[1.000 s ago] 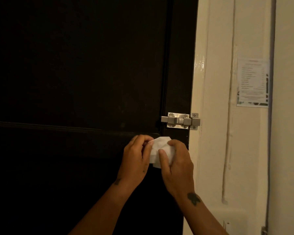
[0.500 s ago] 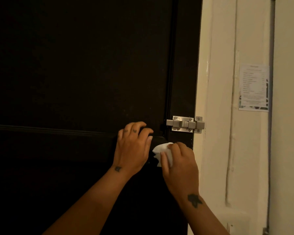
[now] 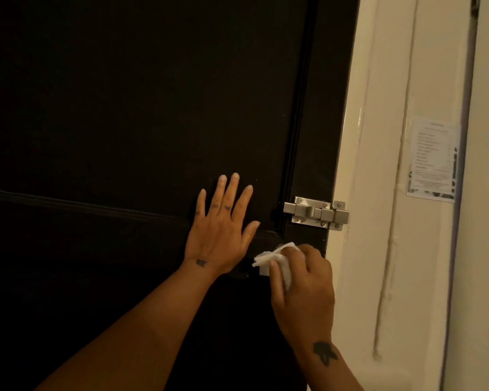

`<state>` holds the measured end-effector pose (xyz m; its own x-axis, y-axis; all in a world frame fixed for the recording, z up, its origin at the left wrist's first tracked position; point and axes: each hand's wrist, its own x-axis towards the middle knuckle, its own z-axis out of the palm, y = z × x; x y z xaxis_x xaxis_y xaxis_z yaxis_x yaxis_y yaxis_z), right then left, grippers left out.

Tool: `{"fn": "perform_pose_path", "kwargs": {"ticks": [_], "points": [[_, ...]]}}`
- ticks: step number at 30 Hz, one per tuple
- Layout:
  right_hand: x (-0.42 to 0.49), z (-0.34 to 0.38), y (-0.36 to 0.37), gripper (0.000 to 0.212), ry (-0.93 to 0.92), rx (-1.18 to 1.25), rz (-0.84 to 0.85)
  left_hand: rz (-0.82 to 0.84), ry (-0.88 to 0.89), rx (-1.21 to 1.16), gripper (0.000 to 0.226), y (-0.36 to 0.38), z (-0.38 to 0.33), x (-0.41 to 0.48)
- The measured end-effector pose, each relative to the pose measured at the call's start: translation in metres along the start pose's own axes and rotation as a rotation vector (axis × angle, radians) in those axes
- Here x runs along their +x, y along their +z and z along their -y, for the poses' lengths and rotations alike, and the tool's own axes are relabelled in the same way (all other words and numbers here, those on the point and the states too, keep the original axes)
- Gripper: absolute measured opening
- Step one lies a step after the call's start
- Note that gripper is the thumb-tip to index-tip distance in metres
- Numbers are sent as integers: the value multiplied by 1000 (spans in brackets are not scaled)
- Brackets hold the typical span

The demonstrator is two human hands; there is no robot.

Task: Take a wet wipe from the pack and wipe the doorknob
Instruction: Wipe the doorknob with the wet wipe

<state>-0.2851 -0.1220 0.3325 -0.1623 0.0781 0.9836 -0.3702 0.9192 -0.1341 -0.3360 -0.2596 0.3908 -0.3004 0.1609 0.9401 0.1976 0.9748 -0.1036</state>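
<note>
My right hand (image 3: 302,283) holds a crumpled white wet wipe (image 3: 268,259) against the dark door (image 3: 124,108), low near its right edge. The doorknob is hidden under the wipe and my fingers; only a faint dark shape shows beside them. My left hand (image 3: 219,230) lies flat on the door with its fingers spread, just left of the wipe and holding nothing. The pack of wipes is not in view.
A silver sliding bolt (image 3: 316,213) is screwed to the door's right edge, above my right hand, and reaches the cream door frame (image 3: 359,193). A printed paper notice (image 3: 432,159) is stuck on the wall at the right.
My left hand has let go of the wipe, moved up and left, and spread flat on the door. My right hand keeps the wipe at the knob area.
</note>
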Motion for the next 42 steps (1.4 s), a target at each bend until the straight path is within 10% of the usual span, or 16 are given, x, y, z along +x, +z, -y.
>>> {"fn": "perform_pose_path", "kwargs": {"ticks": [9, 42], "points": [[-3, -10, -5, 38, -9, 223, 17, -58, 8, 2, 67, 9, 1, 0], [-7, -13, -10, 36, -263, -169, 136, 20, -23, -150, 69, 0, -2, -4]]}}
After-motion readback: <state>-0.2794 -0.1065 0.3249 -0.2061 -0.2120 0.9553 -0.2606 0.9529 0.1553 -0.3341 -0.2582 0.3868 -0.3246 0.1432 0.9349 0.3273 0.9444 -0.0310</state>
